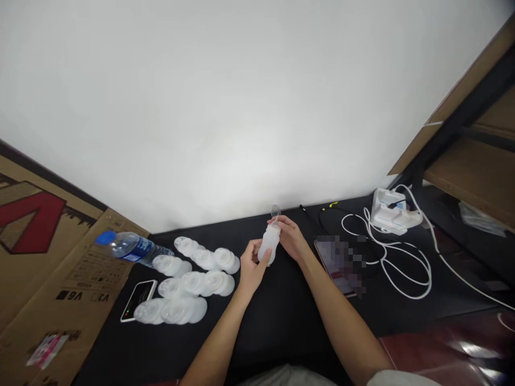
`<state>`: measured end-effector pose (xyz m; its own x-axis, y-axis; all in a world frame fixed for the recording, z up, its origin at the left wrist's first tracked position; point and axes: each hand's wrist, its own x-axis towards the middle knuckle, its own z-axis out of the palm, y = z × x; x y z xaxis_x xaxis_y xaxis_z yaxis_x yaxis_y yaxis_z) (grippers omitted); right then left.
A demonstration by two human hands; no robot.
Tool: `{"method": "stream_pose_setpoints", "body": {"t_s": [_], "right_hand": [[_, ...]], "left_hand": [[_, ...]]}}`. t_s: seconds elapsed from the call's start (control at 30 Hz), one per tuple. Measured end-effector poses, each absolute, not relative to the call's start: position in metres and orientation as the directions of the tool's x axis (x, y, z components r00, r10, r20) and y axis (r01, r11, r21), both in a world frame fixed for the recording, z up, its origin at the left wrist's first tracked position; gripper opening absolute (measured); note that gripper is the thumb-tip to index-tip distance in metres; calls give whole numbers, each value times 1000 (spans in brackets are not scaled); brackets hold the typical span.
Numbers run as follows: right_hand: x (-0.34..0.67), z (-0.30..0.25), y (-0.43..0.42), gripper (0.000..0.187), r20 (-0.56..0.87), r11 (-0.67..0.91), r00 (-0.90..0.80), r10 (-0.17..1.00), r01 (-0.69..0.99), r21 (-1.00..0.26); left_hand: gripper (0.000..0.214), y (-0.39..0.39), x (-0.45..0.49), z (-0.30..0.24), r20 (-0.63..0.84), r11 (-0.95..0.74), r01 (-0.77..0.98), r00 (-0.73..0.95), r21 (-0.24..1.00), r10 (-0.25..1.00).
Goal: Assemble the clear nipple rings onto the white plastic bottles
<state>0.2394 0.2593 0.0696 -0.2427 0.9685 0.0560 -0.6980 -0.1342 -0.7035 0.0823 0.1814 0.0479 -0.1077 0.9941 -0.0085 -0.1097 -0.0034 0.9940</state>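
A small, milky white plastic bottle (pixel 268 245) is upright with a slight tilt over the black table. My left hand (pixel 254 262) wraps round its body, thumb across the front. At the bottle's neck, the fingers of my right hand (pixel 290 236) pinch a clear plastic cap (pixel 276 210), which rises above the mouth. Whether the cap touches the neck is hidden by the fingers. To the left of my hands, several similar white bottles with clear tops (pixel 193 282) stand in rough rows.
Behind the rows lies a water bottle with a blue cap (pixel 132 247). A white-edged phone (pixel 139 300) is at the left, by a cardboard box (pixel 48 279). On the right are a tablet-like device (pixel 336 262), white cables (pixel 386 262) and a power strip (pixel 392 212). A white wall (pixel 249 107) rises behind.
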Motion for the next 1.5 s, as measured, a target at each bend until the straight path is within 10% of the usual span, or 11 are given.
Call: {"method": "stream_pose_setpoints", "body": {"t_s": [0.27, 1.0, 1.2, 1.5], "right_hand": [[240, 58, 267, 34, 97, -28, -188, 977, -567, -823], [249, 53, 272, 32, 128, 53, -171, 977, -387, -921], [236, 44, 270, 42, 146, 53, -275, 950, -317, -947], [229, 12, 289, 47, 436, 405, -91, 895, 572, -713]], "left_hand": [[41, 180, 78, 41, 185, -143, 230, -176, 963, 967], [39, 183, 75, 40, 217, -158, 352, -135, 922, 967], [85, 181, 78, 42, 176, -170, 261, 0, 950, 984], [97, 171, 80, 49, 142, -153, 89, 119, 984, 983]]}}
